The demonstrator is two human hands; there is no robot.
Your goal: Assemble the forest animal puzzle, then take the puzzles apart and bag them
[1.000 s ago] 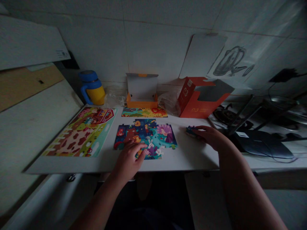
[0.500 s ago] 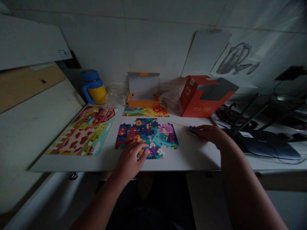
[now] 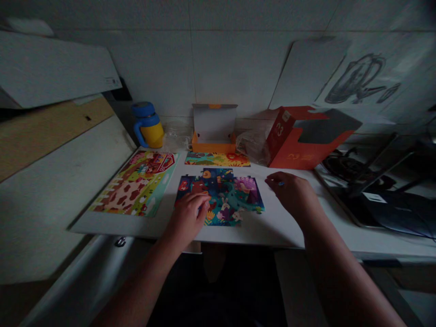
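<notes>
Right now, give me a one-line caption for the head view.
Left hand rests on a partly built jigsaw puzzle; right hand holds a small puzzle piece beside it.

A blue-and-yellow mug (image 3: 148,129) stands beside an open orange box (image 3: 214,144), with a red carton (image 3: 293,154) further along and what looks like a gas burner (image 3: 342,166) in the dimness beyond.

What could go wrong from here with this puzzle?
The left hand lies on the part-built puzzle, so it might shift joined pieces. The right hand holds a small piece; if dropped, it could end up by the hob on the right and be awkward to retrieve. The light is also dim, which may make piece edges harder to match.
</notes>
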